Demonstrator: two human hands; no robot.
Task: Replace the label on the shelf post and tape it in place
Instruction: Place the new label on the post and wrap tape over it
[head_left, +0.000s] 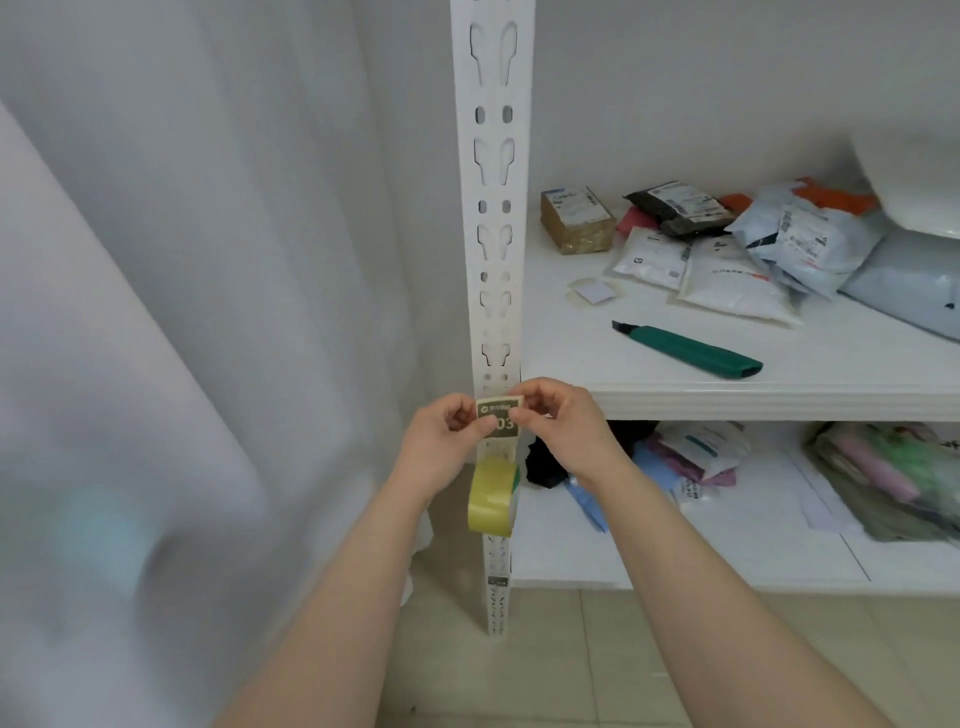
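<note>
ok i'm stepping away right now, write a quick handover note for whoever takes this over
Left hand: fingers pinch the left edge of the label, pressing it against the shelf post.
Right hand: grip on the label's right edge.
Tape roll: hangs against the post just below the label, apparently by its own strip.
Green utility knife: lies on the upper shelf, to the right.
Done: the label is in position at upper-shelf height, and tape seems to lie over it.
Left: smooth the tape down, cut the roll free, check the label sits straight.
</note>
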